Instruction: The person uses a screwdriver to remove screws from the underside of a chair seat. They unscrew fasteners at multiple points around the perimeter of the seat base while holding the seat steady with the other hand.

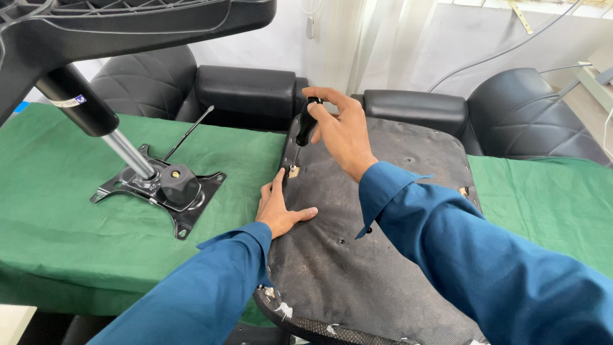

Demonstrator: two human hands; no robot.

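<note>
An upturned chair seat with a dark fabric underside lies on the green cloth in front of me. My right hand grips a black-handled screwdriver, held upright with its tip on a small fastener near the seat's left edge. Next to that fastener my left hand rests flat on the seat, fingers pointing towards it. Both arms wear blue sleeves.
A black metal tilt plate with a gas cylinder and a thin lever lies on the green-covered table at left. A black chair base hangs over the upper left. Black padded armchairs stand behind.
</note>
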